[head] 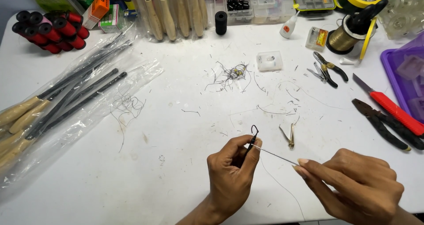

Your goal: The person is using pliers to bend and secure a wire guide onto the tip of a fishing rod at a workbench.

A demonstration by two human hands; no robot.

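On the table [176, 163], nearest: left hand [232, 176] pinching a hook [254, 134], right hand [357, 187] beside it drawing thread [276, 155] taut between. Just behind, nail clippers [289, 135]. Far left, bagged tools [66, 101]. Right, utility knife [391, 108], pliers [386, 123]. Behind, wire spool [346, 36].

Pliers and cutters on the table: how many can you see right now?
2: small pliers right of centre near the wire spool, and large black pliers at the right edge beside the red knife. More may be hidden in the clutter behind.
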